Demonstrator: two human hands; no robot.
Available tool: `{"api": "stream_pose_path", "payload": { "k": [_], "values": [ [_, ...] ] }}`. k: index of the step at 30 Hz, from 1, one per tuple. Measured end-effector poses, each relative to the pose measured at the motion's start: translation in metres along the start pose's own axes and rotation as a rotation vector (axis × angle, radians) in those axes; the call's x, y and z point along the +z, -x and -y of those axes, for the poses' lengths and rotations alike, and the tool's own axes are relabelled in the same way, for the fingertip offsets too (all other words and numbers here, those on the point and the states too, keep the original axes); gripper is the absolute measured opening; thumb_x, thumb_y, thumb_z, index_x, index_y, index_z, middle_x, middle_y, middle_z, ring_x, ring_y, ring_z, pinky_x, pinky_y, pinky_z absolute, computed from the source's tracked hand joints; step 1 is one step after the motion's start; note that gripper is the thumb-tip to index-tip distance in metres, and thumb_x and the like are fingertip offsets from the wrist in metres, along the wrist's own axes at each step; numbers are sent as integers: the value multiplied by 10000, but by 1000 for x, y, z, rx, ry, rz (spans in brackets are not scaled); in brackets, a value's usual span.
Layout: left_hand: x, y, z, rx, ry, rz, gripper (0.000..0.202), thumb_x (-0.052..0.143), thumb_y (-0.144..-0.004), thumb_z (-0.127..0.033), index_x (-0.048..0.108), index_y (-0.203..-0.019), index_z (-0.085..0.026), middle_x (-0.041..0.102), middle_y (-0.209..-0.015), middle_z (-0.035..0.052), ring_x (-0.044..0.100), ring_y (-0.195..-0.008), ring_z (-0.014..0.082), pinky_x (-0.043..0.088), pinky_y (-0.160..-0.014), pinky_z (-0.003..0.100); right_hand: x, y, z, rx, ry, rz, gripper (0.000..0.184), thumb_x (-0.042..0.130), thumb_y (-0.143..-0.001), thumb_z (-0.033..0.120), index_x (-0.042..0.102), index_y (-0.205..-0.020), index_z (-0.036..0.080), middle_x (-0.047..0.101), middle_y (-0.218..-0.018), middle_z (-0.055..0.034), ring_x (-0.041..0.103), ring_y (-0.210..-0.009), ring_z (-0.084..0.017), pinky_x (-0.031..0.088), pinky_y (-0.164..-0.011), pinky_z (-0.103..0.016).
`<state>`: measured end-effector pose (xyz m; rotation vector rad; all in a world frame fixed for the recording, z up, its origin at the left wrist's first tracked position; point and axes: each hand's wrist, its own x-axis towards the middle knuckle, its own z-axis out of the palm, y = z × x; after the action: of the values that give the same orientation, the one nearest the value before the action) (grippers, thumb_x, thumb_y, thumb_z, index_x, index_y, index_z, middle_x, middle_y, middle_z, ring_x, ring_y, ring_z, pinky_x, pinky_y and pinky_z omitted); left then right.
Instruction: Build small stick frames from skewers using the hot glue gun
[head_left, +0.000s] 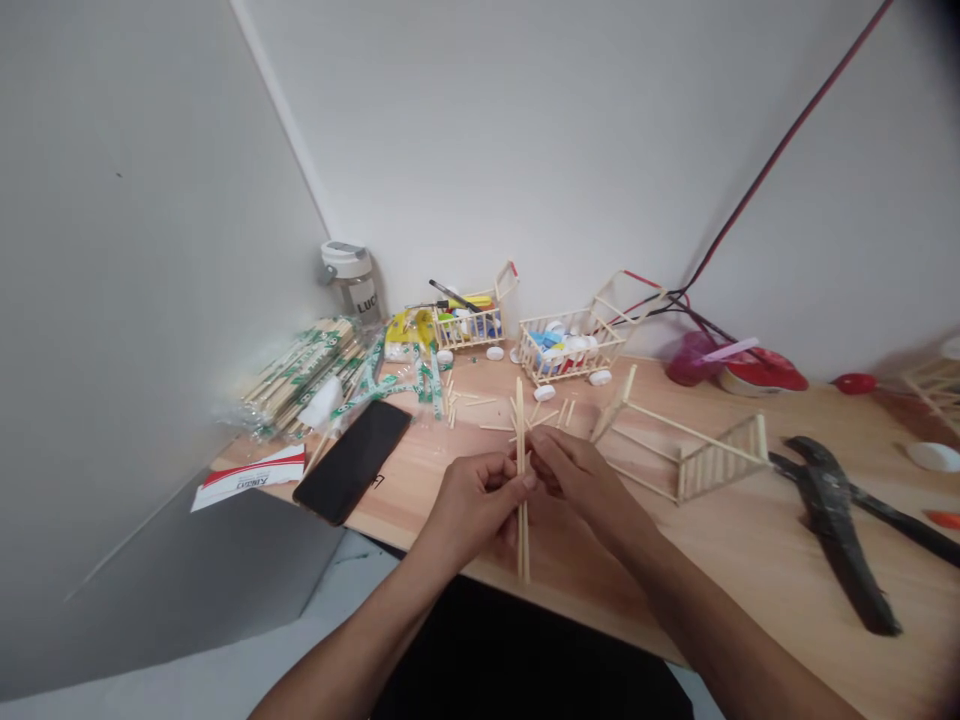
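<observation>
My left hand (484,500) is closed around a few long wooden chopsticks (520,410), held upright in view near the table's front edge. The thumb presses on them from the left. My right hand (570,470) meets them from the right, its fingers curled against the sticks at mid-length; its fingertips are partly hidden. Short cut pieces of stick (480,402) lie scattered just beyond my hands. Right of them rests a partly built stick frame (679,455) with a slatted end panel.
Two small stick carts (574,350) with white cap wheels stand at the back, filled with small items. To the left are a black phone (352,460), wrapped chopsticks (307,370) and a lidded bottle (352,280). Black-handled pliers (840,530) lie at right.
</observation>
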<state>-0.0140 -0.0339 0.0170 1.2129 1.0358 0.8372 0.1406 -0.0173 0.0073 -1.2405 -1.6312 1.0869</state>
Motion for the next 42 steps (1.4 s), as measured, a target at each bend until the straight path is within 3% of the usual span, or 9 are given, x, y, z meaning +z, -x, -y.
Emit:
{"api": "stream_pose_path", "payload": {
  "k": [5,9,15,20,24,29,34,38,42],
  "values": [
    [0,-3,-3,2,-106,-33,351,649,-759,-403,498,-566,-151,476,-359,-58,437,-295,59,266,-346,154,-3,-3,-1,-74,125,55,297,486,-881,383,585,-695,174,546,-687,-1,493,-687,-136,377,-632,-258],
    [-8,-9,-2,-11,-179,25,333,600,-796,-406,553,-594,-145,521,-394,-38,494,-324,82,331,-347,161,-8,-5,-2,-1,105,36,304,494,-864,404,574,-682,174,525,-643,14,474,-637,-126,362,-584,-249],
    [-23,-22,8,15,-86,64,294,572,-823,-410,563,-733,-130,612,-552,2,545,-370,84,352,-335,151,-11,-7,-4,38,160,-24,320,522,-833,419,567,-631,176,501,-594,21,461,-611,-125,332,-562,-249],
    [-15,-24,13,-22,-8,133,331,625,-783,-421,562,-931,-132,591,-565,-14,557,-377,111,412,-331,181,-2,-12,-9,56,197,-3,299,517,-837,414,586,-669,176,545,-621,15,479,-610,-128,347,-572,-257],
    [-13,-28,13,-34,-6,104,267,607,-787,-389,544,-823,-133,614,-601,7,548,-375,97,390,-330,170,0,-15,-11,36,230,-46,323,506,-844,412,539,-623,178,498,-592,22,457,-600,-122,333,-568,-255],
    [-44,-41,-3,79,-207,-95,287,536,-835,-359,491,-644,-150,566,-516,-16,425,-328,45,298,-359,158,-9,-10,4,-67,267,-204,322,520,-859,409,471,-626,191,393,-565,39,375,-549,-100,282,-525,-244],
    [-80,-66,-11,241,-699,-350,181,549,-822,-291,612,-743,-141,571,-523,-7,497,-437,99,347,-472,203,-10,-1,18,-227,392,-268,236,524,-883,357,499,-707,203,467,-632,24,423,-574,-103,327,-554,-240],
    [-83,-72,-5,327,-848,-478,320,588,-791,-218,634,-1089,-110,674,-773,60,576,-624,143,427,-628,248,-6,4,12,-335,528,-139,186,518,-899,302,492,-747,199,526,-714,2,484,-626,-105,366,-596,-235],
    [-70,-56,-7,435,-865,-464,265,558,-820,-190,666,-1058,-148,697,-899,65,595,-736,153,443,-753,272,-7,7,7,-355,573,-44,144,512,-903,271,512,-780,199,537,-733,-2,491,-627,-106,364,-581,-229]
  ]
}}
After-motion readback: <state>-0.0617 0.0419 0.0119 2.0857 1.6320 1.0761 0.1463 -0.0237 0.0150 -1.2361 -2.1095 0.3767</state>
